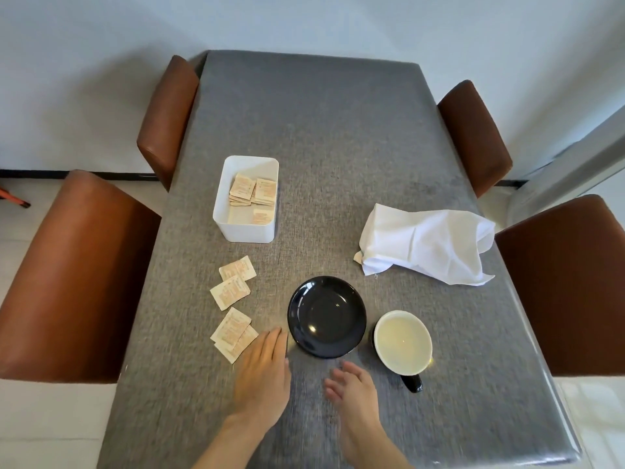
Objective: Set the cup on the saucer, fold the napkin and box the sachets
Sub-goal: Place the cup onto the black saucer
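A black saucer [327, 317] lies bare near the table's front. To its right stands a cup [403, 343], black outside and pale inside, with its handle toward me. A crumpled white napkin [426, 244] lies at the right. A white box [247, 199] behind and to the left holds several sachets. More loose sachets [233, 306] lie on the cloth left of the saucer. My left hand [263, 370] rests flat and empty just left of the saucer's front rim. My right hand [351, 389] hovers empty, fingers apart, in front of the saucer and left of the cup.
The table [338, 137] has a grey cloth cover. Brown chairs stand on both sides: two at the left [74, 275] [167, 113] and two at the right [561, 286] [473, 133]. A white wall lies beyond the far edge.
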